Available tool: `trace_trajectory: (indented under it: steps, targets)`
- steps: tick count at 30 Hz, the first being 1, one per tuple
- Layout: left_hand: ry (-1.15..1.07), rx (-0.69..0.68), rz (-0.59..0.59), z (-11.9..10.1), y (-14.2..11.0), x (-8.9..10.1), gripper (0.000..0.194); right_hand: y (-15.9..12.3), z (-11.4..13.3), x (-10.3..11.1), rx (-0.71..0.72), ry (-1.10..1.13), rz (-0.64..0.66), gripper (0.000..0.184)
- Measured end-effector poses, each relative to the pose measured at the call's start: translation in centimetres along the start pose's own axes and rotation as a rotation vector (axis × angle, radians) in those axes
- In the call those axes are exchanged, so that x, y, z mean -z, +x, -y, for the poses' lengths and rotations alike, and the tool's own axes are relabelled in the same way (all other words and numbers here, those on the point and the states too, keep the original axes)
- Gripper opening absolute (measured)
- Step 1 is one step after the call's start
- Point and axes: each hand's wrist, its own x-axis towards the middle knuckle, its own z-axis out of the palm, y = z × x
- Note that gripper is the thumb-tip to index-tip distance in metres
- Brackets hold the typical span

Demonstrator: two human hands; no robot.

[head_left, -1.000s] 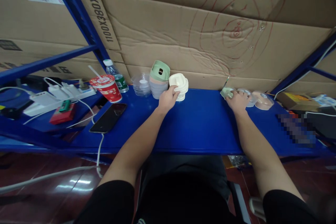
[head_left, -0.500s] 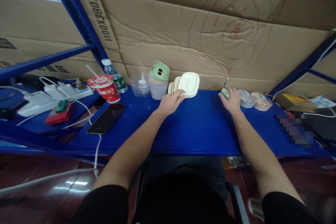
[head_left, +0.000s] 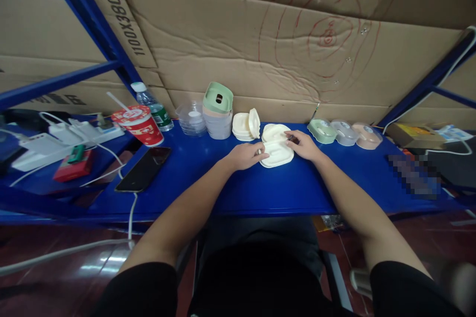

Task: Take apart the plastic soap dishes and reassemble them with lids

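A cream hinged box (head_left: pixel 275 154) lies opened out on the blue table, one square half behind the other. My left hand (head_left: pixel 245 155) grips its left edge near the fold, thumb on top. At the right edge, my right hand (head_left: pixel 304 145) holds it with bent fingers; a small dark patch shows between them, too unclear to name. Behind my left hand stand stacked cream boxes (head_left: pixel 242 128), one piece tilted up on their right. Beyond my right hand sit closed boxes in a row: green (head_left: pixel 323 132), greyish clear (head_left: pixel 345 133) and peach (head_left: pixel 367 136).
Left of the cream stack stands a stack of pale tubs (head_left: pixel 218 125) topped by a green piece (head_left: pixel 218 97), then clear bowls (head_left: pixel 192 121). Further left are a water bottle (head_left: pixel 158 111), red cup (head_left: pixel 143 129), phone (head_left: pixel 143 169) and power strip (head_left: pixel 33 154). Cardboard (head_left: pixel 208 34) walls the back.
My right hand has let go of the green box in the row and moved left to the cream box. My left hand has brought the cream box forward from the stack; it now lies open.
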Motion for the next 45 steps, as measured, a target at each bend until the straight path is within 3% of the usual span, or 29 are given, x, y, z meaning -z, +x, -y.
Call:
trace_trajectory:
  steps: [8,13,20,23,25,27,30,32,34,39,45]
  targets:
    - [0.012,0.046,0.13,0.0,-1.0,0.8,0.045,0.5,0.2,-2.0,0.043,0.131,0.108,0.097]
    - [0.019,0.107,0.161,0.2,-0.9,0.8,0.07,0.6,1.0,-1.7,0.038,-0.004,0.034,0.084]
    - [0.031,0.14,0.039,0.7,0.0,0.0,0.08,0.3,1.4,-1.0,0.031,-0.07,0.127,0.069]
    - [0.051,0.155,0.023,0.5,0.1,-0.1,0.087,0.4,1.4,-1.4,0.075,-0.147,0.174,0.074]
    - [0.053,0.153,0.003,0.3,0.0,0.1,0.081,0.3,1.3,-1.6,0.07,-0.194,0.206,0.083]
    - [0.045,0.164,-0.095,0.3,-0.3,0.7,0.066,0.2,1.2,-1.8,0.03,-0.238,0.233,0.092]
    - [0.048,0.248,-0.421,1.0,-0.8,2.0,0.049,0.0,0.9,-1.9,-0.022,-0.268,0.254,0.094]
    - [0.057,0.317,-0.642,2.1,-1.4,3.1,0.049,0.0,0.7,-2.0,-0.024,-0.25,0.247,0.095]
    - [0.062,0.363,-0.772,3.6,-1.9,4.2,0.055,0.1,0.5,-2.0,-0.016,-0.216,0.23,0.097]
    - [0.072,0.397,-0.82,6.3,-2.4,6.2,0.068,0.2,0.2,-1.8,0.016,-0.152,0.199,0.096]
    - [0.077,0.451,-0.817,6.6,-2.2,6.6,0.041,0.2,0.4,-1.6,0.033,-0.138,0.189,0.093]
